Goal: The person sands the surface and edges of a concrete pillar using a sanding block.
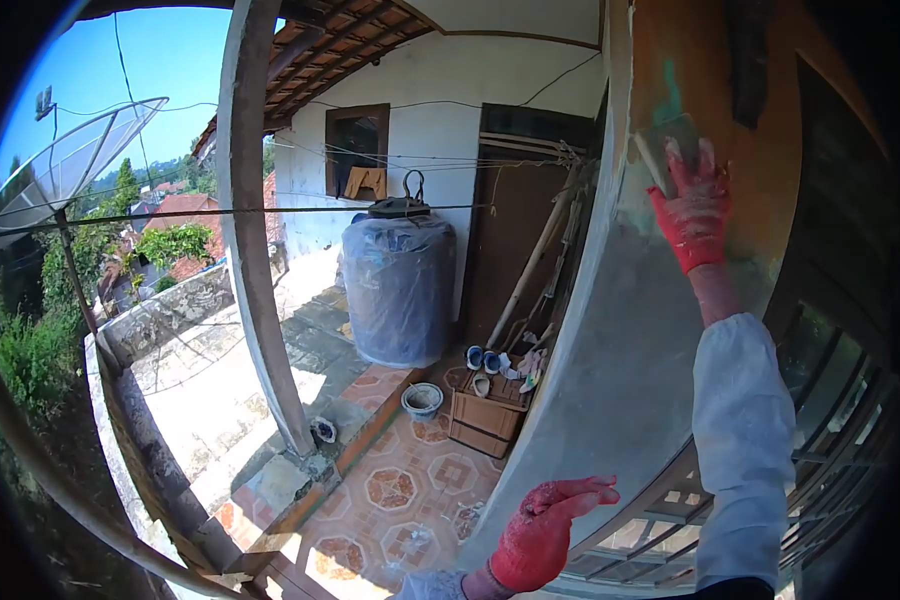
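Wall [640, 340] stands close by, grey low down and brown up high. The red-gloved right hand [698, 212] holds a flat tool [658, 137] against it, up high and just in from the wall's left edge. Its fingers are spread wide over the tool. A green smear [668, 95] is just above the tool. The red-gloved left hand [538, 532] is low down, near the wall's bottom left edge. Its fingers are close together, so it looks narrow; the palm is hidden, and I cannot tell if it holds a thing. Past the wall's left edge, a brown box [478, 428] stands on the tiled floor [380, 480], with shoes [475, 357] at the left back corner of its top. A bucket [423, 402] sits beside the box. A big barrel [400, 290] wrapped in plastic stands farther back, near a brown door [505, 235].
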### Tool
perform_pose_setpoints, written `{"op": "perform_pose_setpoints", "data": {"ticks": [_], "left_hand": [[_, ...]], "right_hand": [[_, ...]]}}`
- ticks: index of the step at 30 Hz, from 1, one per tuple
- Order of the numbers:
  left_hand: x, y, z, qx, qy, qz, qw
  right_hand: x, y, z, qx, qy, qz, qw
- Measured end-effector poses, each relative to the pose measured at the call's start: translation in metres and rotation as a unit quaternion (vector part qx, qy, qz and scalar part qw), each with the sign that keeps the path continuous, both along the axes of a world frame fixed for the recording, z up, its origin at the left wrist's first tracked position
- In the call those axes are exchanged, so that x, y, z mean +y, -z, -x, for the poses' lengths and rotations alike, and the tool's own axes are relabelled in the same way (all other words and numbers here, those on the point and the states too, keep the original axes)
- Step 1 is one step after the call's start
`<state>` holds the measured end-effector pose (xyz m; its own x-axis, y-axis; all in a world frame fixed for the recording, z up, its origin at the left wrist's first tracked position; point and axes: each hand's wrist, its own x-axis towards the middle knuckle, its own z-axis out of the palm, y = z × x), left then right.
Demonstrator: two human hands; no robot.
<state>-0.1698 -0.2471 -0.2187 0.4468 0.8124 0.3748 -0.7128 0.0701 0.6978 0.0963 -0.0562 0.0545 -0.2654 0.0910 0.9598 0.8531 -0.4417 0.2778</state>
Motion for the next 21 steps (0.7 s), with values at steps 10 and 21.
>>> {"op": "perform_pose_setpoints", "data": {"ticks": [10,21], "left_hand": [[-0.02,0.028,-0.015,-0.009,-0.03,-0.103,0.994],[-0.042,0.036,-0.018,0.047,-0.239,-0.312,0.918]], "right_hand": [[-0.015,0.027,0.007,0.049,0.007,0.019,0.999],[-0.047,0.059,-0.018,0.069,-0.068,-0.074,0.993]]}}
